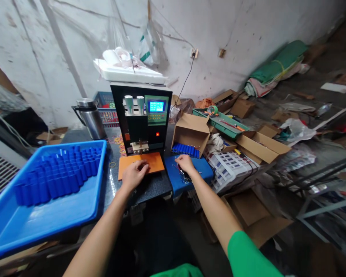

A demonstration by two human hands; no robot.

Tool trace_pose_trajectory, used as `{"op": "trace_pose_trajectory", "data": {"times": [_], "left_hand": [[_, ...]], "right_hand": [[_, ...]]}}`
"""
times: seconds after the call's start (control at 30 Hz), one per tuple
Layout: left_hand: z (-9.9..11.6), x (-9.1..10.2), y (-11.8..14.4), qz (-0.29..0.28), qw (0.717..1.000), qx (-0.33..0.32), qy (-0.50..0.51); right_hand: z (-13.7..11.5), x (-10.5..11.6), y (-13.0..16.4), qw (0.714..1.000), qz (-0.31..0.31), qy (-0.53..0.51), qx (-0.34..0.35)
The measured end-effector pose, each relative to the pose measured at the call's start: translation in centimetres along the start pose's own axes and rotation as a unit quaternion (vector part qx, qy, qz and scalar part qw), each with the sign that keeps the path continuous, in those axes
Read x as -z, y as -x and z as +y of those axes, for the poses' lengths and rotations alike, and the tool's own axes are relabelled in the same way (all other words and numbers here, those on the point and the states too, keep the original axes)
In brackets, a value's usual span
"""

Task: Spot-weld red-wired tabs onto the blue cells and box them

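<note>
My left hand (pixel 135 175) rests on an orange board (pixel 155 163) in front of a black machine (pixel 119 111) with a lit blue screen. Its fingers are curled together, and whatever they may hold is hidden. Over on a blue surface (pixel 173 184), my right hand (pixel 185 163) is closed at a pile of small wired parts (pixel 185 177). I cannot make out what is between its fingertips. Just beyond it, a cardboard box (pixel 192 124) lies with its open side towards me, holding several blue cylindrical cells (pixel 185 149).
At the left, a blue tray (pixel 72 213) holds many blue cylinders (pixel 60 171). A steel jug (pixel 91 119) stands behind it. Rubber bands (pixel 120 143) lie beside the machine. On the right are a green tray (pixel 233 132), a white basket (pixel 227 169) and open cartons (pixel 263 148).
</note>
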State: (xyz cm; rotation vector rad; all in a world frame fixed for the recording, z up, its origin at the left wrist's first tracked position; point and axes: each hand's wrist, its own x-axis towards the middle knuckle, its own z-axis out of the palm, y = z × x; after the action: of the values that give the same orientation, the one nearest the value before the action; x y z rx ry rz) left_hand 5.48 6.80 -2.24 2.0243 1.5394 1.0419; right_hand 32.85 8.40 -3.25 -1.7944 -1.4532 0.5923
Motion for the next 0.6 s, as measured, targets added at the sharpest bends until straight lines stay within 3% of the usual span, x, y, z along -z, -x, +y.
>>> {"op": "trace_pose_trajectory", "data": {"times": [0.07,0.13,0.23,0.4,0.6], "left_hand": [[-0.1,-0.1,0.0,0.001,1.0,-0.001,0.003],[-0.2,-0.1,0.0,0.0,1.0,0.0,0.01],[-0.3,0.0,-0.1,-0.001,1.0,0.002,0.024],[-0.5,0.2,-0.2,-0.001,0.999,-0.016,0.05],[2.2,0.2,2.4,-0.004,0.98,-0.002,0.199]], "right_hand": [[0.2,0.3,0.0,0.985,0.029,-0.168,-0.004],[0.1,0.6,0.2,0.949,0.041,-0.313,-0.019],[-0.3,1.0,0.3,0.895,0.058,-0.442,-0.027],[-2.1,1.1,1.3,0.862,0.077,-0.501,-0.022],[-6.1,-1.0,5.5,0.844,-0.011,-0.537,0.007]]}}
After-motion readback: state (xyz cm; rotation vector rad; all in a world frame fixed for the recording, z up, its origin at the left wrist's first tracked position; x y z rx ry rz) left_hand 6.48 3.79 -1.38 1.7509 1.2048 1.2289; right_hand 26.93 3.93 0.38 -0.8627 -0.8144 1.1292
